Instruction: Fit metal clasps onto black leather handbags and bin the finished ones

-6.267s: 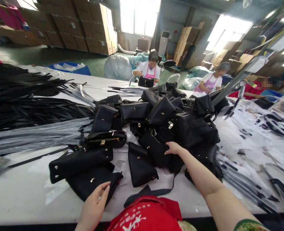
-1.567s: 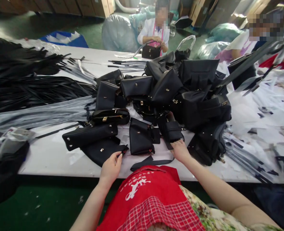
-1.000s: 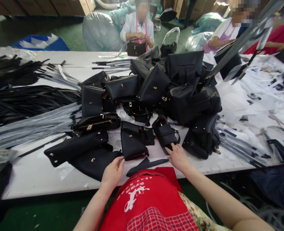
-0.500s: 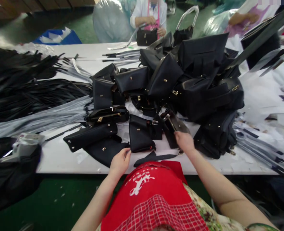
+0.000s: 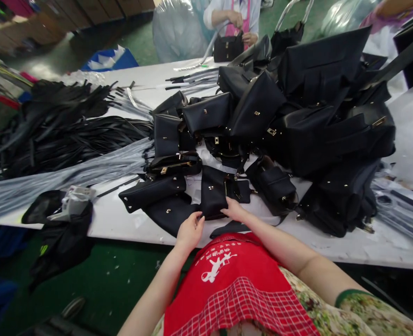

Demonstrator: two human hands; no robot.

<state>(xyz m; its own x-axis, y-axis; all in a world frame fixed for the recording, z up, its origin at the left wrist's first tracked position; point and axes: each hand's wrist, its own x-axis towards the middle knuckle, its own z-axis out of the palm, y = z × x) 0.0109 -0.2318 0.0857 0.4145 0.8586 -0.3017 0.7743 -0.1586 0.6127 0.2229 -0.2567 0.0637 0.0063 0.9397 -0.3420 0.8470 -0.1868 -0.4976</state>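
Directly before me lies a small black handbag with gold-coloured fittings and an open side on its right. My left hand has its thumb and fingertips closed on the bag's lower left corner. At the lower right edge of the same bag, my right hand grips it, some fingertips partly hidden. Another small handbag rests on the table to the right of my right hand. Two black bag pieces with metal studs, an upper one and a lower one, lie left of my left hand.
A heap of black handbags rises beyond my hands. Black straps and plastic-wrapped strips cover the table's left side. A grey device on black cloth hangs over the front edge. Across the table, a person handles a bag.
My right hand has let go of the small bag on the right and moved left to the middle handbag. My left hand stays by that bag's corner. The view has shifted.
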